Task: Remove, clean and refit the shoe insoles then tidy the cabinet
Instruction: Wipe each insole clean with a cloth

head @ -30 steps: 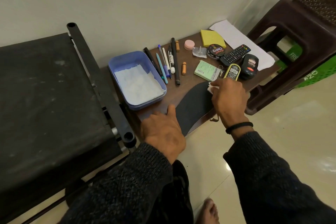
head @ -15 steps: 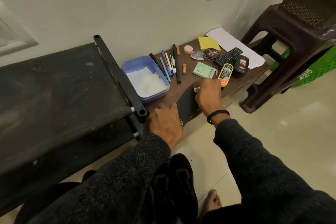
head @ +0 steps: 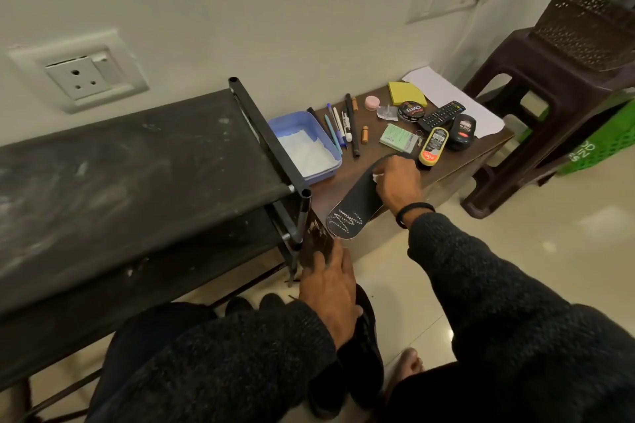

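- Your right hand point(head: 398, 184) pinched a white wipe point(head: 377, 177) against the black insole point(head: 360, 197), whose heel overhung the desk point(head: 446, 161) edge; pressed hard, it could have tipped off.
- Your left hand point(head: 328, 280), half-closed, gripped a dark flat piece, possibly the second insole point(head: 318, 239).

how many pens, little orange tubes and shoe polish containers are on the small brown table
Slim pens and markers: 5
Small orange tubes: 2
Shoe polish containers: 3, a round black tin, a yellow-labelled bottle and a black applicator bottle
Total: 10
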Tool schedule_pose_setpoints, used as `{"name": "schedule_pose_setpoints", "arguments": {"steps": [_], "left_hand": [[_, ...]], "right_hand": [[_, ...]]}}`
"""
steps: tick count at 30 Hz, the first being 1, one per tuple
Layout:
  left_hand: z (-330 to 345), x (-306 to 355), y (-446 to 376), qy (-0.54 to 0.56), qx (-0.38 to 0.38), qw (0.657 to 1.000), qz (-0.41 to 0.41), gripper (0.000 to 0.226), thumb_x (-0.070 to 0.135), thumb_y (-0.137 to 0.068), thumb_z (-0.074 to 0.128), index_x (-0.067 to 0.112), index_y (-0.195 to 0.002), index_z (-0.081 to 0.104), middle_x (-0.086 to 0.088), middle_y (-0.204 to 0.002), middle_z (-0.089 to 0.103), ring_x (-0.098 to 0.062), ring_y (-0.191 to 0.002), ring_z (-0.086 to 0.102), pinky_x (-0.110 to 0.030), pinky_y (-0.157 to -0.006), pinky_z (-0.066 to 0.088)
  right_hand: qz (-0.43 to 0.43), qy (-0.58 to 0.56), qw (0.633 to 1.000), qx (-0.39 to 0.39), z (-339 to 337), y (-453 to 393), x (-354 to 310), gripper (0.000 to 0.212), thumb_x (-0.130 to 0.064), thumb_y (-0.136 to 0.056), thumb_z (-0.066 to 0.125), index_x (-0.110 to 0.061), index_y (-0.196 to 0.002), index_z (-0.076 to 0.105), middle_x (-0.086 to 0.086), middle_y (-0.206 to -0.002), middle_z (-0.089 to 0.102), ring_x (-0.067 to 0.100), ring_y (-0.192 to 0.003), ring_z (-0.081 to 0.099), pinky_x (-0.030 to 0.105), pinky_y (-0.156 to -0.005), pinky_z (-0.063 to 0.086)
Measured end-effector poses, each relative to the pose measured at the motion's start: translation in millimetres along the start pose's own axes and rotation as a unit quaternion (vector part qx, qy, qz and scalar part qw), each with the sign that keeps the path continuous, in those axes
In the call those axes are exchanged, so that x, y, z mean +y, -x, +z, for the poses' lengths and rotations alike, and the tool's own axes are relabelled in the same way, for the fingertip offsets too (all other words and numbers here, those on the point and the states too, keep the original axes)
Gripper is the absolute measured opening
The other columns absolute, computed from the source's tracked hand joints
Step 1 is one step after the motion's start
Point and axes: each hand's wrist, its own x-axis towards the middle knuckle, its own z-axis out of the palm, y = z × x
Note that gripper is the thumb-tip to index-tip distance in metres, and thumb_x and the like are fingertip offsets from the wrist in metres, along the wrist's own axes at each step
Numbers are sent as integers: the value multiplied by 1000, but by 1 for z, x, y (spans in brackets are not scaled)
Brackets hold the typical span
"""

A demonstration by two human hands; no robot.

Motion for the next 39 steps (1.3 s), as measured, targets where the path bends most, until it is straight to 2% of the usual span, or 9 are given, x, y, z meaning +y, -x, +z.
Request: {"name": "schedule_pose_setpoints", "arguments": {"steps": [6, 13, 16, 20, 24, 30, 35, 37, 39], "left_hand": [[1, -9, -17, 92, 65, 994, -13, 97, 51, -91, 66, 9, -160, 11, -5, -166, 8, -32, -141, 28, -49, -115, 36], [10, -5, -28, 89, 59, 993, -45, 113, 50, -89, 69, 10, -160, -9, -7, -163, -27, -39, -142, 22, -52, -115, 33], [12, -6, -31, 81, 52, 995, -36, 109, 47, -92, 68, 10, -160, -9, -5, -162, -29, -37, -144, 22, -54, -115, 34], [11, -6, -35, 97, 56, 993, -40, 107, 41, -91, 71, 13, -161, -5, -6, -167, -18, -33, -139, 33, -50, -112, 37], [8, -3, -37, 119, 30, 990, -62, 114, 37, -90, 74, 15, -160, -14, -8, -168, -1, -31, -137, 40, -48, -113, 35], [13, -1, -42, 92, 17, 992, -81, 118, 32, -86, 78, 17, -160, -13, -9, -168, -2, -34, -133, 47, -51, -111, 41], [7, -1, -41, 131, 12, 986, -101, 114, 25, -90, 73, 20, -158, -18, -13, -157, 32, -32, -125, 55, -46, -106, 46], [1, -2, -35, 149, 0, 984, -101, 105, 22, -93, 69, 21, -159, -13, -14, -151, 38, -31, -124, 55, -45, -104, 48], [-1, -1, -31, 120, 15, 988, -92, 89, 20, -95, 66, 16, -160, 5, -11, -146, 44, -29, -122, 57, -41, -101, 51]], "right_hand": [[5, -5, 1000, 12, 7, -8, -1, 26, -3, -90, 66, -8, -113, 76, 13, -117, 69, 31, -108, 64, 43, -95, 56], [37, -6, 999, 1, 4, -25, -10, 24, -5, -92, 61, -6, -112, 75, 16, -114, 71, 33, -105, 66, 46, -92, 57], [42, -15, 999, 12, 8, -20, -11, 23, -5, -92, 63, -5, -112, 74, 15, -115, 70, 32, -106, 66, 43, -92, 57], [-1, -23, 1000, 9, 23, -2, -22, 23, -6, -89, 68, -8, -111, 75, 12, -117, 68, 29, -106, 64, 43, -90, 58], [-56, -11, 998, 7, 28, 17, -39, 29, -2, -88, 69, -11, -116, 75, 12, -115, 68, 31, -106, 64, 44, -89, 58], [-91, -18, 996, 6, 38, 38, -56, 18, -12, -93, 65, -13, -107, 75, 8, -102, 70, 25, -96, 66, 41, -83, 60], [-114, -62, 991, -17, 41, 52, -62, 25, -14, -100, 49, -25, -96, 71, -8, -91, 63, 8, -80, 59, 26, -76, 57], [-136, -65, 988, -36, 34, 58, -68, 25, -12, -101, 48, -21, -100, 71, -10, -92, 60, 8, -82, 57, 24, -76, 54], [-163, -58, 983, -55, 29, 62, -71, 27, -12, -101, 44, -15, -105, 71, -7, -97, 59, 13, -89, 59, 26, -80, 53]]}}
